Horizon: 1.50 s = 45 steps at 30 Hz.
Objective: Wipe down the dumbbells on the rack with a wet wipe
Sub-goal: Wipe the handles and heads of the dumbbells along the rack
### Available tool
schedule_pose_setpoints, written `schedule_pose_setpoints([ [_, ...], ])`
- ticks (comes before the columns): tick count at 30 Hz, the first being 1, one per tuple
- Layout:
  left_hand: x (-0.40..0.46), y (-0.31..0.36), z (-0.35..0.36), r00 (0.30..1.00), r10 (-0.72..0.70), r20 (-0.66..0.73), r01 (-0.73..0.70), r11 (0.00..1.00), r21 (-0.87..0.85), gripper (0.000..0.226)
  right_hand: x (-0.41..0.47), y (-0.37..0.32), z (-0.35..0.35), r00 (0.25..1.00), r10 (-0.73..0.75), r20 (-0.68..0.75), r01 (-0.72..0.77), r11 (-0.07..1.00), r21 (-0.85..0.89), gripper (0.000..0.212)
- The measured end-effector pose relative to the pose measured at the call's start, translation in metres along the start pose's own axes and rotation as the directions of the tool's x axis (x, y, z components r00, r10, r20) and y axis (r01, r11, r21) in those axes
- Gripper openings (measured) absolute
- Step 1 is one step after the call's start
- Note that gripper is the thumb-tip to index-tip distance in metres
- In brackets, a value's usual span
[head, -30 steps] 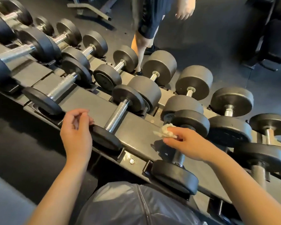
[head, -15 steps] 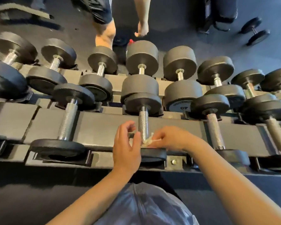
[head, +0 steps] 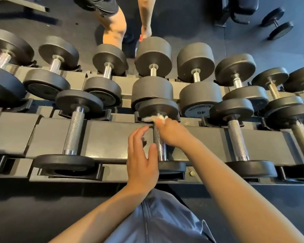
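A black dumbbell with a knurled steel handle (head: 159, 146) lies on the near tier of the dark rack (head: 109, 135), straight in front of me. My right hand (head: 172, 133) grips a crumpled white wet wipe (head: 152, 118) and presses it against the inner face of the dumbbell's far head (head: 158, 106), at the top of the handle. My left hand (head: 142, 158) hovers just left of the handle with fingers spread and relaxed, holding nothing. Its thumb lies close to the handle's lower end.
Several more dumbbells fill both tiers, the nearest neighbours at left (head: 74, 132) and right (head: 237, 139). Another person's legs (head: 116, 27) stand behind the rack. A loose dumbbell (head: 277, 23) lies on the dark floor at the far right, beside a bench base (head: 235, 9).
My right hand slid the wipe up the handle from near its lower end to the far head. My left hand stayed beside the handle and opened a little.
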<state>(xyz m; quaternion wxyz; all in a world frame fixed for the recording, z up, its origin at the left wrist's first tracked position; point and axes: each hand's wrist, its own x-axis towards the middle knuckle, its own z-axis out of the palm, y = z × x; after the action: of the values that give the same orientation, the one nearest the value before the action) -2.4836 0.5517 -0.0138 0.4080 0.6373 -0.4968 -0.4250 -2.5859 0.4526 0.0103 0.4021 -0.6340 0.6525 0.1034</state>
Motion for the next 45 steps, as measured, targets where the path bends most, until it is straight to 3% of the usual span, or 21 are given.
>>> schedule_pose_setpoints([
  [8, 0.008, -0.001, 0.003, 1.000, 0.022, 0.006, -0.022, 1.000, 0.000, 0.043, 0.013, 0.000, 0.008, 0.991, 0.129, -0.029, -0.127, 0.990, 0.053, 0.039],
  [12, 0.007, -0.001, 0.002, 1.000, 0.004, 0.019, -0.004, 0.999, -0.038, 0.050, -0.018, 0.009, 0.005, 0.975, 0.007, 0.221, -0.004, 1.000, -0.011, 0.053],
  [14, 0.008, -0.001, 0.002, 1.000, -0.018, 0.025, 0.019, 0.999, -0.029, 0.060, -0.021, 0.010, 0.006, 0.959, 0.005, 0.285, -0.010, 1.000, 0.019, 0.060],
  [19, 0.006, 0.004, 0.001, 0.992, -0.109, 0.065, 0.113, 0.992, -0.049, 0.069, 0.006, 0.004, 0.009, 0.976, 0.116, 0.182, -0.180, 0.904, 0.388, 0.050],
  [24, 0.007, 0.004, -0.001, 0.983, -0.162, 0.082, 0.166, 0.985, -0.048, 0.066, 0.033, 0.003, 0.008, 0.976, 0.214, 0.032, -0.208, 0.892, 0.400, 0.054],
  [26, 0.007, 0.005, -0.002, 0.985, -0.149, 0.082, 0.153, 0.987, -0.047, 0.065, 0.025, 0.003, 0.009, 0.988, 0.156, -0.018, -0.142, 0.933, 0.331, 0.050],
  [28, 0.006, 0.004, -0.001, 0.987, -0.140, 0.085, 0.145, 0.988, -0.054, 0.066, 0.016, 0.005, 0.007, 0.999, 0.016, -0.044, -0.017, 0.999, -0.028, 0.040],
  [30, 0.006, 0.004, -0.002, 0.987, -0.137, 0.087, 0.143, 0.988, -0.064, 0.066, 0.005, 0.008, 0.005, 0.988, -0.128, -0.081, 0.097, 0.946, -0.309, 0.047],
  [33, 0.006, 0.003, -0.002, 0.988, -0.138, 0.070, 0.145, 0.984, -0.106, 0.065, -0.011, 0.016, 0.001, 0.954, -0.262, -0.148, 0.184, 0.897, -0.402, 0.025],
  [39, 0.007, 0.001, -0.005, 0.981, -0.167, 0.099, 0.181, 0.973, -0.144, 0.057, -0.027, 0.046, -0.002, 0.909, -0.337, -0.247, 0.329, 0.941, -0.075, 0.026],
  [41, 0.011, 0.007, -0.010, 0.972, -0.192, 0.137, 0.213, 0.963, -0.162, 0.053, -0.031, 0.046, -0.005, 0.922, -0.303, -0.241, 0.348, 0.922, 0.172, 0.020],
  [43, 0.018, 0.016, -0.019, 0.959, -0.166, 0.231, 0.221, 0.946, -0.237, 0.052, -0.034, 0.037, -0.009, 0.941, -0.316, -0.118, 0.336, 0.847, 0.412, 0.019],
  [45, 0.027, 0.025, -0.027, 0.939, -0.090, 0.332, 0.186, 0.944, -0.272, 0.050, -0.036, 0.028, -0.012, 0.935, -0.353, 0.037, 0.281, 0.800, 0.530, 0.018],
])
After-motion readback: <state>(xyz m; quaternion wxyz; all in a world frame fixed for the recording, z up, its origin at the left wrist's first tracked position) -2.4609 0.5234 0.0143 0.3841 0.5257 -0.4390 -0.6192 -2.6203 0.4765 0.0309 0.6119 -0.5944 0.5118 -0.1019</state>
